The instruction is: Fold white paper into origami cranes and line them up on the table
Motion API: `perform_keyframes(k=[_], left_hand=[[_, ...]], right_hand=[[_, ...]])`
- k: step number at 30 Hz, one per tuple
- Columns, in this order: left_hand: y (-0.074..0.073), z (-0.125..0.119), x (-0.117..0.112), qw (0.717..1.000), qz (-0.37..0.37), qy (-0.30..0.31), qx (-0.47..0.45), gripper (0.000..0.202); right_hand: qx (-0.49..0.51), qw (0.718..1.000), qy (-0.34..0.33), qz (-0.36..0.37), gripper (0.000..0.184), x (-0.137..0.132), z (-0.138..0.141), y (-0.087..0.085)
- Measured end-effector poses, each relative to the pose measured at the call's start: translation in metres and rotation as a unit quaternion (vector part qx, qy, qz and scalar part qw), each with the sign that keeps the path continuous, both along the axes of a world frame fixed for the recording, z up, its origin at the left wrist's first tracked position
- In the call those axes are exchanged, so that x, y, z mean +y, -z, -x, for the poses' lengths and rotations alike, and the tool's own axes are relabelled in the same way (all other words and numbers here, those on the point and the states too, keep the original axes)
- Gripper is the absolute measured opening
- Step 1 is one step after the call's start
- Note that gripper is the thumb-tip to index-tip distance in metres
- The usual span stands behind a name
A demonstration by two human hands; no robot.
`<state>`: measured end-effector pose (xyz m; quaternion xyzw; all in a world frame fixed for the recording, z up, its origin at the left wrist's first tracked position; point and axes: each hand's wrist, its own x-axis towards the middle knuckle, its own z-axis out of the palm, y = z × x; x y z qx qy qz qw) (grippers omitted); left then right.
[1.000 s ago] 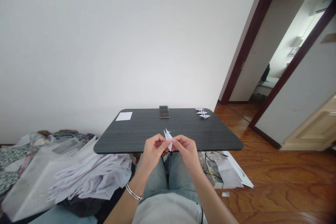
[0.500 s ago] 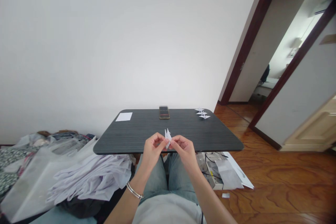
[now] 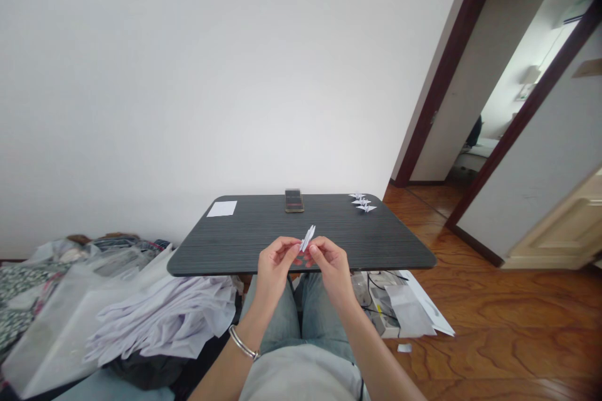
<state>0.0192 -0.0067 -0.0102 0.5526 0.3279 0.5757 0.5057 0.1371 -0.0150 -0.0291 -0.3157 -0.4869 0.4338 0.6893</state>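
A small folded white paper piece (image 3: pixel 307 238), narrow and pointed like a partly folded origami crane, is held up over the front edge of the dark table (image 3: pixel 263 225). My left hand (image 3: pixel 276 258) pinches its lower left side between thumb and fingertips. On the other side, my right hand (image 3: pixel 330 258) grips the same paper with thumb and forefinger. Three finished-looking paper cranes (image 3: pixel 363 203) stand in a row at the back right of the table. A white paper sheet (image 3: pixel 222 208) lies flat at the back left.
A phone (image 3: pixel 294 200) leans upright at the table's back edge, near the wall. Folded white cloth (image 3: pixel 164 316) is piled at the left below the table. Boxes, cables and papers (image 3: pixel 409 310) lie on the floor to the right.
The folded paper has been turned between my fingers: its points stood upright before and now slant up to the right. Both hands have stayed in nearly the same place.
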Motion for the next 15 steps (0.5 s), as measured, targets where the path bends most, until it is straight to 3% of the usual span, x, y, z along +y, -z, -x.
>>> perform_keyframes(k=[15], left_hand=[[0.0093,-0.0033,0.0002,0.999,-0.004,0.037,0.02,0.018]], right_hand=[[-0.014,1.0,0.023,0.001,0.021,0.0023,-0.0015,-0.0015]])
